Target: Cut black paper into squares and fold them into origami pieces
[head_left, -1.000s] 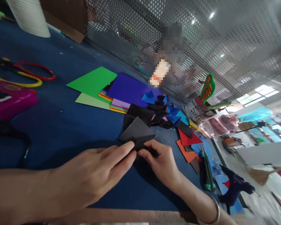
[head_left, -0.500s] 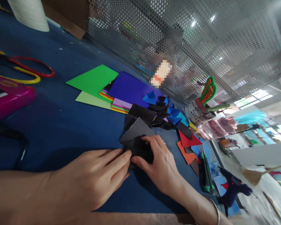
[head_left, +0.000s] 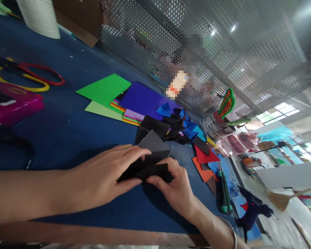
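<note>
between both hands [head_left: 103, 174], black paper [head_left: 147, 167]

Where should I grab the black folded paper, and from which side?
Pinch the black folded paper at its near right edge, coming in from the near side, as the right hand does. It lies low on the blue table, its grey flap lifts at the far side, and the left hand grips the left end.

A craft workshop: a blue worktable [head_left: 67, 138] strewn with coloured paper sheets [head_left: 111, 91], scissors [head_left: 23, 72], a glue gun [head_left: 252, 211], behind a perforated metal screen [head_left: 223, 52].
</note>
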The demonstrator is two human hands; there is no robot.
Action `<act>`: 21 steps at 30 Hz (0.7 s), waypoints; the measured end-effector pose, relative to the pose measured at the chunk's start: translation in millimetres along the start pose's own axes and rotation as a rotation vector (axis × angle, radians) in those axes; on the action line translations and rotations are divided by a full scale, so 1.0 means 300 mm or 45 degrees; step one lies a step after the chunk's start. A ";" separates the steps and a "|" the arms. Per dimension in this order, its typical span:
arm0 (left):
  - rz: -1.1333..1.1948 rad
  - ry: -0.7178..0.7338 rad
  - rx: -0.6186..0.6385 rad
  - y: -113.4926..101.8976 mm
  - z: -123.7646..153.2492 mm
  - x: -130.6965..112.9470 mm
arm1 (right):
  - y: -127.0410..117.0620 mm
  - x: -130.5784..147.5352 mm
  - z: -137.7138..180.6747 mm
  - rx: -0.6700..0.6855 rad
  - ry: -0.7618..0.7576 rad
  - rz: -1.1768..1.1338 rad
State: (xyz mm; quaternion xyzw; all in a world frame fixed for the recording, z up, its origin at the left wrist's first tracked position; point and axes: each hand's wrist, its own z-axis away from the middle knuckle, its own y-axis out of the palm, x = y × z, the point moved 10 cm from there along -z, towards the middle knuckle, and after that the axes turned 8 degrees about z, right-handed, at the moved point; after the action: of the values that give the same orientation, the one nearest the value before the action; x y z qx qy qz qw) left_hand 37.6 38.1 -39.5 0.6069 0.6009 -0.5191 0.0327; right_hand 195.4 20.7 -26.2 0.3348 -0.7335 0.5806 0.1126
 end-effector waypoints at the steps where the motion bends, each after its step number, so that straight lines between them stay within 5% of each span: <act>1: 0.089 -0.013 0.061 0.010 -0.007 0.005 | -0.003 0.004 0.001 -0.013 -0.014 -0.025; 4: 0.278 0.016 0.165 0.025 -0.016 -0.009 | -0.002 0.005 0.005 -0.009 -0.010 -0.079; 16: 0.418 -0.056 0.127 0.015 -0.014 -0.006 | 0.010 0.000 0.002 0.047 0.120 -0.306; 21: 0.628 -0.323 0.240 0.052 -0.009 0.042 | 0.011 0.025 0.018 0.036 0.039 -0.255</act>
State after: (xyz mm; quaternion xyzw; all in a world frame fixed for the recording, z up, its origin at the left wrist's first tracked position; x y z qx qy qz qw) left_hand 47.8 44.4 -55.7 0.6651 0.3756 -0.6209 0.1763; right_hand 189.0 13.4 -26.3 0.3992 -0.6862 0.5819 0.1766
